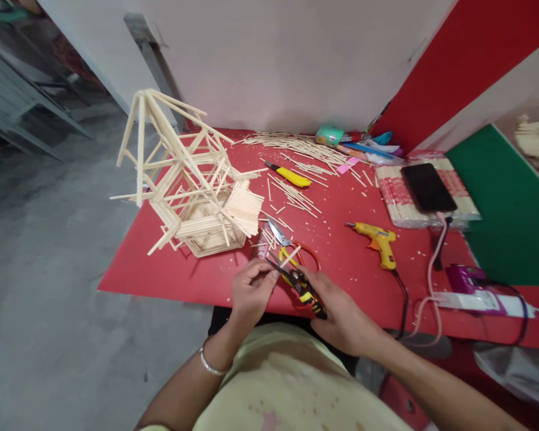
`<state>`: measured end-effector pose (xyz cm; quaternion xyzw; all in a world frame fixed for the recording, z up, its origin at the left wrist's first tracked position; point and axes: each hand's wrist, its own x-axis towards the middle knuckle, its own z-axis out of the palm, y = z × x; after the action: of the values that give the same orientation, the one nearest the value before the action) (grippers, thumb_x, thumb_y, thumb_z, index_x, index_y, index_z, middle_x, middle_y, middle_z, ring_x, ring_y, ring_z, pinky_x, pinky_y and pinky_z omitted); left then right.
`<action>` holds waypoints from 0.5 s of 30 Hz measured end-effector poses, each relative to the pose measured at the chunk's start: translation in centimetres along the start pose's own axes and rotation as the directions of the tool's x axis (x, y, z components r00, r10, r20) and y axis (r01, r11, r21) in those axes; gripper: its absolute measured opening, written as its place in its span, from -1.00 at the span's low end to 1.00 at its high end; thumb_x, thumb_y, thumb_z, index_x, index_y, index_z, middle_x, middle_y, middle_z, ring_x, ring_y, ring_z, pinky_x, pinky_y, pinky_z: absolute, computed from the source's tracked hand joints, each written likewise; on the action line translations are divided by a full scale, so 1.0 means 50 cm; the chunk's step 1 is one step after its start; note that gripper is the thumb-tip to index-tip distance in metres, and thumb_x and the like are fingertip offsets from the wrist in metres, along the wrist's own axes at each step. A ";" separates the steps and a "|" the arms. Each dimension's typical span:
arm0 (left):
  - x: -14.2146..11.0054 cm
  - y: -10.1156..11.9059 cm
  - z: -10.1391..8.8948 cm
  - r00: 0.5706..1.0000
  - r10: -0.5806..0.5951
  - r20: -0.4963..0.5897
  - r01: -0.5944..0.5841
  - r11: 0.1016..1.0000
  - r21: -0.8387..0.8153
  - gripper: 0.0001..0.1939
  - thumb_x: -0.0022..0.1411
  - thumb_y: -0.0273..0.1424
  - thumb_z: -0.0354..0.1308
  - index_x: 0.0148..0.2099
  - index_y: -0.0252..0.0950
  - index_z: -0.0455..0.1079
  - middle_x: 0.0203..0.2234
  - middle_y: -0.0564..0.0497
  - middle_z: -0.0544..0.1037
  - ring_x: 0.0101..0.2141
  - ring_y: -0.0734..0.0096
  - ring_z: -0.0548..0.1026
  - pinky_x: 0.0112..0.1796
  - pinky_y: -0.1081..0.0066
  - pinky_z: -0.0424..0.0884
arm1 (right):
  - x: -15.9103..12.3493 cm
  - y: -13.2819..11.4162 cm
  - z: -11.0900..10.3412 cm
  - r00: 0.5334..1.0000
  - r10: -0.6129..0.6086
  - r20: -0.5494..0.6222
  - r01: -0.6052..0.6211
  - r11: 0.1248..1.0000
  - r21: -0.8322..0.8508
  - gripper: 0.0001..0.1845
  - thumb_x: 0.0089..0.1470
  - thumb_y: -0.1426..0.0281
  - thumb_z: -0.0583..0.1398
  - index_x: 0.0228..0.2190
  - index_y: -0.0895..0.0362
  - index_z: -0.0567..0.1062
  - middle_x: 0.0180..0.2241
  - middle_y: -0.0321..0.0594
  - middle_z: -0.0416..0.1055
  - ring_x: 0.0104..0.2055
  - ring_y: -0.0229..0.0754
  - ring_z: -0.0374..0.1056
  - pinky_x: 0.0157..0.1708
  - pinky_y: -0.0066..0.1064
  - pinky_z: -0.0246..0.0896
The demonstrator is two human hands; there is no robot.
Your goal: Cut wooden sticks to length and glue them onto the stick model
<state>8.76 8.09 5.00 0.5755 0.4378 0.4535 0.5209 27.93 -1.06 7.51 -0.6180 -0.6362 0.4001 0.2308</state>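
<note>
My right hand is closed around the yellow-and-black handles of a cutter, its dark jaws pointing left. My left hand pinches a thin wooden stick that lies across those jaws. Both hands hover over the near edge of the red table. Just beyond them lie scissors with red-orange handles. A tilted house frame built from wooden sticks stands on the table's left part, apart from my hands.
A yellow glue gun with a black cord lies right of my hands. A yellow utility knife, loose sticks, a phone on packed stick bundles and a power strip sit further back and right. Grey floor lies left.
</note>
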 end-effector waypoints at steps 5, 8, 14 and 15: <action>0.003 0.009 -0.005 0.991 0.064 0.114 -0.087 0.973 0.213 -0.87 0.25 -0.36 0.22 -0.32 -0.24 0.57 -0.51 0.00 0.57 -0.49 0.39 0.46 -0.41 0.42 0.37 | 0.003 0.002 0.001 0.999 0.048 -0.011 -0.048 0.999 -0.011 0.03 -0.20 0.62 0.14 0.33 -0.07 0.12 0.06 -0.09 0.36 0.07 0.06 0.34 0.09 -0.09 0.26; 0.010 0.025 -0.009 0.984 0.052 0.171 -0.082 0.981 0.176 -0.78 0.28 -0.34 0.18 -0.41 -0.24 0.56 -0.55 0.00 0.58 -0.50 0.38 0.49 -0.41 0.42 0.38 | 0.003 0.002 -0.009 1.000 0.012 0.004 -0.012 1.000 0.009 0.06 -0.22 0.62 0.14 0.34 -0.07 0.08 0.14 -0.08 0.30 0.19 0.08 0.25 0.20 -0.04 0.16; 0.011 0.038 -0.011 0.941 -0.168 0.294 0.190 0.981 -0.048 -0.67 0.23 -0.24 0.23 -0.53 -0.28 0.47 -0.74 0.08 0.39 -0.69 0.54 0.29 -0.59 0.51 0.21 | -0.001 0.015 -0.025 0.997 -0.071 0.020 0.071 0.996 -0.046 0.11 -0.24 0.60 0.16 0.36 -0.07 0.05 0.12 -0.05 0.29 0.16 0.11 0.26 0.18 -0.01 0.17; 0.009 0.034 -0.010 0.929 -0.202 0.309 0.238 0.968 -0.084 -0.66 0.22 -0.21 0.25 -0.53 -0.29 0.46 -0.75 0.09 0.36 -0.70 0.57 0.26 -0.61 0.52 0.17 | -0.001 0.017 -0.024 0.997 -0.070 0.014 0.071 0.996 -0.057 0.10 -0.24 0.60 0.16 0.36 -0.06 0.06 0.09 -0.04 0.31 0.12 0.10 0.29 0.14 -0.02 0.21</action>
<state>8.42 8.50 6.76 0.5522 0.3881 0.3256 0.6621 29.40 -0.90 7.54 -0.5991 -0.6703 0.3768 0.2230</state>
